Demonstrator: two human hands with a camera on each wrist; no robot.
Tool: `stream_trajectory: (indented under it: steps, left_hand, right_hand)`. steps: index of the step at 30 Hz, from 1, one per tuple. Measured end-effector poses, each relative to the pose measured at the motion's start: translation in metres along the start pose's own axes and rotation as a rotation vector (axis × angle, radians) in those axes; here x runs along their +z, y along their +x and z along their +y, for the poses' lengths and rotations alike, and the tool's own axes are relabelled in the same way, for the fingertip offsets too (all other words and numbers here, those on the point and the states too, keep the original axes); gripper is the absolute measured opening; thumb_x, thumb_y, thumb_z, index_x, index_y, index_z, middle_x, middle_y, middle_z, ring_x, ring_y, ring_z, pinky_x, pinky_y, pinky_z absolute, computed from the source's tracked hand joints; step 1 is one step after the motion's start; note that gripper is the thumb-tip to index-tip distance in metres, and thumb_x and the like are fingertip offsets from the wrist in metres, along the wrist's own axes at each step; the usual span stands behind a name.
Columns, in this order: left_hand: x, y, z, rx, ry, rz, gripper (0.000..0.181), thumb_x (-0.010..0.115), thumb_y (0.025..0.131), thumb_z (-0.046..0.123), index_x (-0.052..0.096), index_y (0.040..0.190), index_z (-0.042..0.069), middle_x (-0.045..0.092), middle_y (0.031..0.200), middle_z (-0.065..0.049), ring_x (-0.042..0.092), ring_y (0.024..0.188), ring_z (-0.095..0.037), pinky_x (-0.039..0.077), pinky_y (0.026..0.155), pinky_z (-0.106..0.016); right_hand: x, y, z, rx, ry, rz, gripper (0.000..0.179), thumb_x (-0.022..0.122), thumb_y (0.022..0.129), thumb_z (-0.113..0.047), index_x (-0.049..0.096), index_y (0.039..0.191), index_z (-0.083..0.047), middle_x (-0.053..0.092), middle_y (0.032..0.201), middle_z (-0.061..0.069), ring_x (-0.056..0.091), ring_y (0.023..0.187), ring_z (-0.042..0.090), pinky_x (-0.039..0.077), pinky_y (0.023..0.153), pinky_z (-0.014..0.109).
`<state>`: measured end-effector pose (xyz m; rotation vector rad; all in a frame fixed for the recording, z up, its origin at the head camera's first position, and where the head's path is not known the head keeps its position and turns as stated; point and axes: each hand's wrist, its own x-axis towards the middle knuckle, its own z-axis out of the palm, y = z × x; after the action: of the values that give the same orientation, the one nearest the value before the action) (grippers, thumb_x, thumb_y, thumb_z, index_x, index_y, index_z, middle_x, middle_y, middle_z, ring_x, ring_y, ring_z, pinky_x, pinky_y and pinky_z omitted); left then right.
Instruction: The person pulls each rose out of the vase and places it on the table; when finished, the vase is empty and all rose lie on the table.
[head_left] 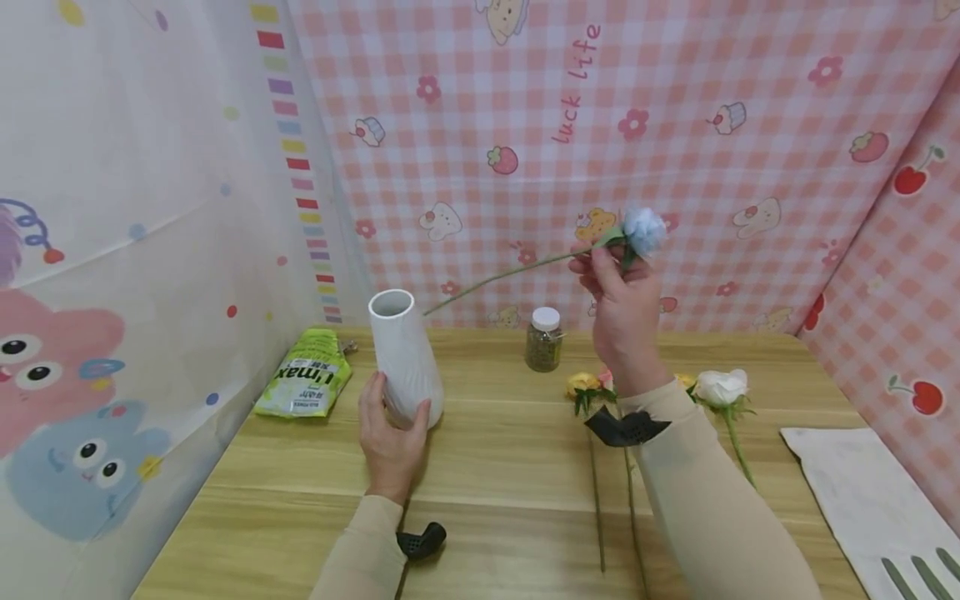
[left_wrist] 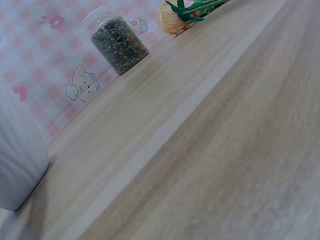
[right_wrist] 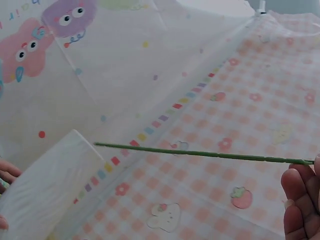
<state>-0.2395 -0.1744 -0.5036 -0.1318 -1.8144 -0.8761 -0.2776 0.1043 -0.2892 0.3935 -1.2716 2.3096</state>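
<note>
A tall white ribbed vase stands upright on the table, and my left hand holds it low down, fingers on one side and thumb on the other. My right hand pinches a light blue artificial flower by the stem just under the bloom, raised above the table. Its long green stem slopes down leftward, and the bare tip is close to the right of the vase's rim in the head view. The right wrist view shows the stem tip near the mouth of the vase.
Behind the vase's left side lies a green snack bag. A white-lidded jar of small beads stands at the back. Yellow flowers and a white flower lie around the right forearm. A white cloth is at the right edge.
</note>
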Motion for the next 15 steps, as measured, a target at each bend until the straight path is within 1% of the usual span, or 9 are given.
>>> stream_trajectory:
  steps: [2,4,7,11,15]
  left_hand:
    - [0.001,0.0,0.0,0.003,-0.002,0.001,0.078,0.084,0.071,0.017,0.047,0.138,0.003,0.05,0.135,-0.018,0.049,0.121,-0.03,0.044,0.097,-0.038]
    - [0.001,0.001,0.0,0.005,-0.004,0.0,0.078,0.084,0.072,0.017,0.047,0.138,0.003,0.05,0.135,-0.018,0.049,0.121,-0.03,0.044,0.096,-0.038]
    - [0.001,0.001,0.001,0.006,-0.007,0.001,0.078,0.084,0.072,0.017,0.046,0.138,0.003,0.05,0.135,-0.017,0.049,0.121,-0.03,0.044,0.097,-0.037]
    - [0.0,0.001,0.001,-0.001,-0.004,0.0,0.078,0.084,0.072,0.017,0.046,0.139,0.003,0.05,0.135,-0.017,0.049,0.121,-0.03,0.043,0.098,-0.037]
    - [0.0,-0.001,0.001,-0.006,-0.002,0.001,0.078,0.084,0.071,0.017,0.046,0.139,0.003,0.05,0.135,-0.018,0.049,0.121,-0.03,0.043,0.098,-0.037]
  right_hand:
    - [-0.013,0.0,-0.005,0.015,0.019,0.021,0.015,0.061,0.094,-0.015,0.062,0.099,-0.001,0.071,0.087,0.011,0.067,0.072,0.017,0.05,0.066,0.025]
    - [-0.026,-0.001,-0.008,0.047,0.021,0.037,0.02,0.061,0.094,-0.018,0.061,0.102,0.0,0.071,0.086,0.011,0.067,0.071,0.017,0.05,0.064,0.023]
    - [-0.044,-0.005,-0.007,0.116,-0.013,0.067,0.021,0.061,0.093,-0.02,0.062,0.1,0.001,0.071,0.082,0.009,0.066,0.067,0.015,0.049,0.059,0.021]
    - [-0.063,-0.017,0.007,0.222,-0.129,0.075,0.018,0.06,0.094,-0.022,0.064,0.096,-0.005,0.069,0.078,0.004,0.06,0.065,0.011,0.045,0.053,0.02]
    - [-0.079,-0.032,0.028,0.331,-0.252,0.066,0.019,0.059,0.096,-0.024,0.061,0.102,-0.007,0.067,0.079,-0.002,0.054,0.064,0.01,0.041,0.047,0.019]
